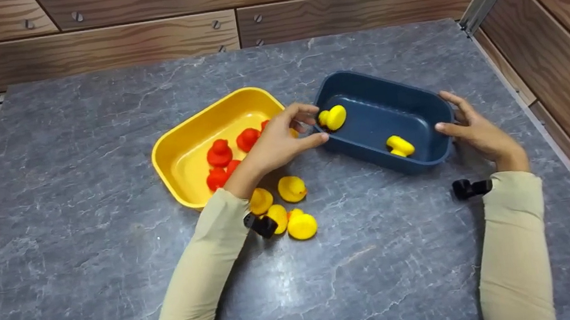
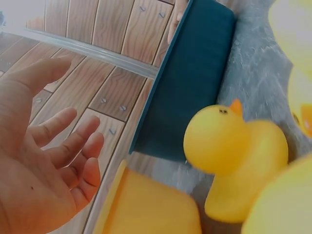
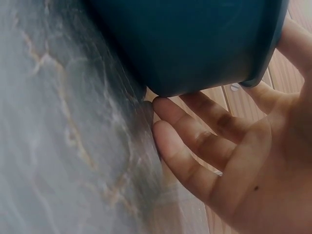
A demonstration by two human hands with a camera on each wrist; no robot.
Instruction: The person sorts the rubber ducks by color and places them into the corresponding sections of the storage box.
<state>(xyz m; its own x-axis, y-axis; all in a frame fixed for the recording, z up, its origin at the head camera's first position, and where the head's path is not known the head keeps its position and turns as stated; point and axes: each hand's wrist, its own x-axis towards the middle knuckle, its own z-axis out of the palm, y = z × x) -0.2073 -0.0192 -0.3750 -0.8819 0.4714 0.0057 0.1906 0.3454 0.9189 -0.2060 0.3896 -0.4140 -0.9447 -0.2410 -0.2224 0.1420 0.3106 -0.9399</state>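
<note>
My left hand is held over the gap between the two bins, thumb and fingers apart with nothing between them. Its fingertips are right at the left rim of a dark blue bin. Just inside that rim lies a tipped yellow rubber duck; another yellow duck lies on its side near the front wall. At the bin's right end, my right hand grips the rim, thumb over the edge. In the right wrist view, its fingers bend against the outer wall, low near the tabletop.
A yellow bin with several red rubber ducks stands left of the blue one, partly hidden by my left hand and forearm. Several yellow ducks lie on the grey marbled table beside my left wrist. Wood-patterned walls enclose the table.
</note>
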